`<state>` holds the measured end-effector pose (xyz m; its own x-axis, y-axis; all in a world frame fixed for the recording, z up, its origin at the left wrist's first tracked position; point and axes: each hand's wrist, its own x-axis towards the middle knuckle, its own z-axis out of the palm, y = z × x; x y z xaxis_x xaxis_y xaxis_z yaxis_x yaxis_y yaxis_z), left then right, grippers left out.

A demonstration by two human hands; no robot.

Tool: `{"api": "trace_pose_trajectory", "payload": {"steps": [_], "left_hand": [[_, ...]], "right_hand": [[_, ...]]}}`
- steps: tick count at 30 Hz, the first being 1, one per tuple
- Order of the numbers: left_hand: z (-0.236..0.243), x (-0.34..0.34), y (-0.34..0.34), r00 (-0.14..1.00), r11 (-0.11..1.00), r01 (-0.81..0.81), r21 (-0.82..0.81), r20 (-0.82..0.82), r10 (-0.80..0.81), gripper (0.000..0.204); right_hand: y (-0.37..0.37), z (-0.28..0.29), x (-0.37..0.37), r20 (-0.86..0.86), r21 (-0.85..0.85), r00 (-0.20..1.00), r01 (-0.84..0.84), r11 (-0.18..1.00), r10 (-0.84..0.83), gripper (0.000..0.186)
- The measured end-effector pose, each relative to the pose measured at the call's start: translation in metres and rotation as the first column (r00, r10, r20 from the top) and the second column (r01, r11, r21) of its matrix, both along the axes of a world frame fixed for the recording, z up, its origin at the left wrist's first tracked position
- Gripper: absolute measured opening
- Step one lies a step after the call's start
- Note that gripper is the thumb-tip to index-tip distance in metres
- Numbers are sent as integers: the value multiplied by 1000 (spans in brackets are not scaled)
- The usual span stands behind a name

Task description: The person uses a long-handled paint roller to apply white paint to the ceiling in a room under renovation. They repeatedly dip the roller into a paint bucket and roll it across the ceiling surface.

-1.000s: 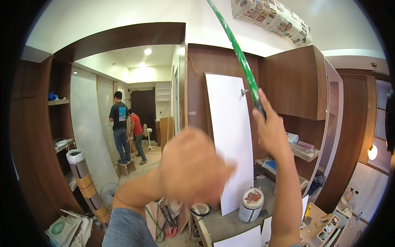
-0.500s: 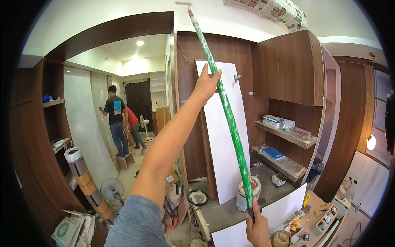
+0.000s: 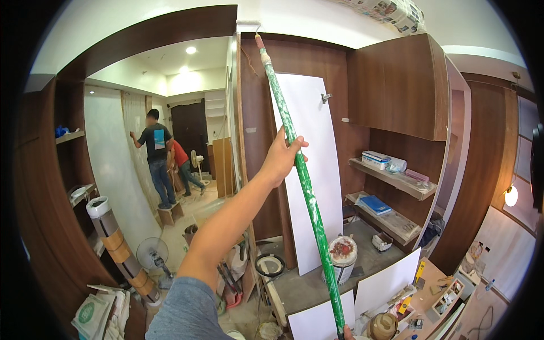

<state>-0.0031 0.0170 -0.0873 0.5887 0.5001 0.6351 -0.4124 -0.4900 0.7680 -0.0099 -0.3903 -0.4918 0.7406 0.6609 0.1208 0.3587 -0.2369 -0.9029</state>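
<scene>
My left hand grips the middle of a long green, paint-flecked pole. My right hand holds its lower end and is mostly cut off by the bottom edge. At the pole's top, a small white paint roller is against the white wall, just above the wooden cabinet frame. Behind the pole leans a white board with a metal hinge. A paint bucket with a stained top stands on the grey counter, just beside the pole.
Through the opening at left, two people work, one on a low stool. A standing fan and tall cylinder are at left. Right hold shelves, a wall cabinet, loose boards and a cluttered work table.
My left hand went from a blurred position low in front to gripping the pole, then lower in view. The roller came into view and moved down. My right hand dropped to the bottom edge.
</scene>
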Motion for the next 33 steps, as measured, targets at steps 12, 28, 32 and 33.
{"api": "trace_pose_trajectory", "payload": {"steps": [12, 28, 32, 33], "left_hand": [[-32, -12, -11, 996, 999, 23, -22, -85, -25, 51], [54, -6, -7, 998, 995, -29, 91, 63, 23, 49], [77, -4, -21, 995, 991, -14, 134, 98, 0, 58], [82, -1, -28, 994, 989, 10, 145, 102, -25, 62]], "right_hand": [[-13, -49, -6, 228, 36, 963, 141, 989, -146, 35], [52, 82, 7, 303, 115, 951, -105, 988, 66, 53], [73, 181, 0, 275, 118, 959, -104, 988, 68, 55], [80, 203, -2, 332, 161, 942, -103, 982, 44, 61]]}}
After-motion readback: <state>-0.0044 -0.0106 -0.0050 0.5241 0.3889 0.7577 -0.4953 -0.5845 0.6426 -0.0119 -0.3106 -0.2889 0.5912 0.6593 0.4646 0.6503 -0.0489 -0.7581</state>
